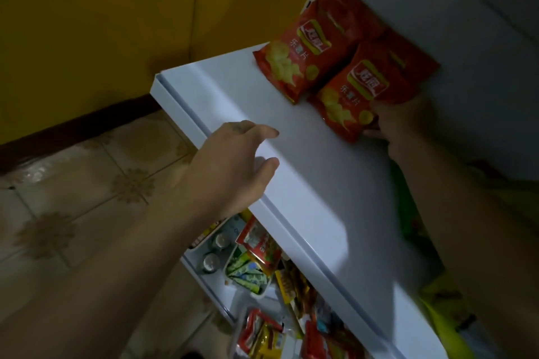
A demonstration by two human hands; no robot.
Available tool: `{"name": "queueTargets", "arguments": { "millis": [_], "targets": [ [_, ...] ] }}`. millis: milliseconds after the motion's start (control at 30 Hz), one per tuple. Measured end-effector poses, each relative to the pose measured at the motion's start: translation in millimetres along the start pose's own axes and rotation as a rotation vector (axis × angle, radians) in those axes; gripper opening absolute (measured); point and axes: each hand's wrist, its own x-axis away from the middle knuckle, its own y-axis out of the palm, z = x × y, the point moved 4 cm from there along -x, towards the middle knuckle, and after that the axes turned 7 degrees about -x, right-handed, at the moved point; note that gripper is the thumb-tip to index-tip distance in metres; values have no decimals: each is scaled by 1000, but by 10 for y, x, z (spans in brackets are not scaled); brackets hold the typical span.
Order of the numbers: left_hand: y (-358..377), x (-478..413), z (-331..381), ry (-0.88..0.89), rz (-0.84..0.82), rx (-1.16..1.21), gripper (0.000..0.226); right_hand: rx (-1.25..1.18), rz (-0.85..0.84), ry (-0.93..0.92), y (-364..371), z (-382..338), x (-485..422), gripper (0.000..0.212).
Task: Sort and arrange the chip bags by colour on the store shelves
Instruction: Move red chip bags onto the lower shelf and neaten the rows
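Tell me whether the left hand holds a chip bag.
No, the left hand hovers open over the shelf, holding nothing; only the right hand grips the nearer red bag.

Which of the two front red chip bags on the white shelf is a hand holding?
The right red bag: the right hand grips its bottom corner. The left red bag lies beside it, touched by no hand.

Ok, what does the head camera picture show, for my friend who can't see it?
A right hand grips a red chip bag on a white shelf, beside a second red bag. The left hand is open at the shelf's front edge; mixed snacks lie below.
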Motion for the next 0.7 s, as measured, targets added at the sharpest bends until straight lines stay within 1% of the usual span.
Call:
{"name": "queueTargets", "arguments": {
  "millis": [100, 233, 367, 433, 533, 600, 700],
  "targets": [
    [-18, -47, 7, 5, -2, -31, 49, 14, 35, 7, 19, -43, -2, 52],
    [-84, -112, 109, 52, 19, -81, 53, 36, 93, 3, -50, -95, 14, 73],
    [-40, -90, 180, 105, -39, -190, 63, 149, 86, -111, -226, -117, 143, 73],
    [-14, -48, 208, 126, -84, -245, 70, 229, 44, -196, -358, -100, 369, 75],
    [-25, 59, 330, 174, -135, -271, 75, 348, -13, -317, -614, 40, 837, 87],
    [-29, 157, 466, 222, -142, -261, 75, 401, -28, -327, -857, 191, 1163, 90],
    [19, 349, 733, 309, -148, -206, 79, 444, -3, -281, -1283, 433, 1618, 84]
  ]
}}
